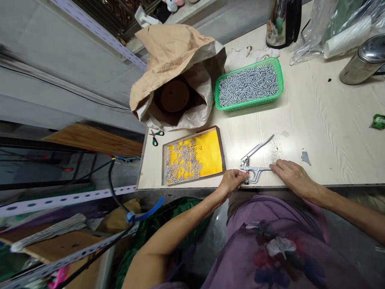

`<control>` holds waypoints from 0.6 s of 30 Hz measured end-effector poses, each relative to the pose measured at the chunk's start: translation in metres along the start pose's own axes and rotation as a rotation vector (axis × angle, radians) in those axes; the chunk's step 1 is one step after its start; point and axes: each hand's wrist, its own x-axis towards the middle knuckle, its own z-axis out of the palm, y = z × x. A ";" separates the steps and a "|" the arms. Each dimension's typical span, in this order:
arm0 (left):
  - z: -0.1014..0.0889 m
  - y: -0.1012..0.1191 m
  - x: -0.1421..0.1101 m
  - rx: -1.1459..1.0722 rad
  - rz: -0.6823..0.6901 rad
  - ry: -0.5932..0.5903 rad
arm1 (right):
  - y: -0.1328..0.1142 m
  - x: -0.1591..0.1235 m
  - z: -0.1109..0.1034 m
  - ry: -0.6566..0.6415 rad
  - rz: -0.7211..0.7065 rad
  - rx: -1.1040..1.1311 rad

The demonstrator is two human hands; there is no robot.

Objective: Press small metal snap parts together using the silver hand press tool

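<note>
A metal plier-like hand tool (255,160) lies at the table's near edge with its upper handle raised. My left hand (233,181) is pinched at the tool's jaw end, fingers closed on something too small to name. My right hand (291,173) rests on the lower handle, fingers bent over it. Left of the hands sits a shallow tray (221,150) with a yellow bottom and a heap of small silver screws (182,162). Farther back stands a green basket (280,76) full of the same silver screws.
An open brown paper sack (174,64) stands at the table's back left, green-handled scissors (156,136) beside it. A kettle (282,20), plastic bags (339,28) and a metal pot (365,60) line the far right. Slotted metal shelving (69,196) stands on the left.
</note>
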 end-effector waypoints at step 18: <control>0.000 -0.001 -0.001 -0.009 -0.034 -0.018 | 0.007 0.007 -0.008 -0.088 0.048 -0.022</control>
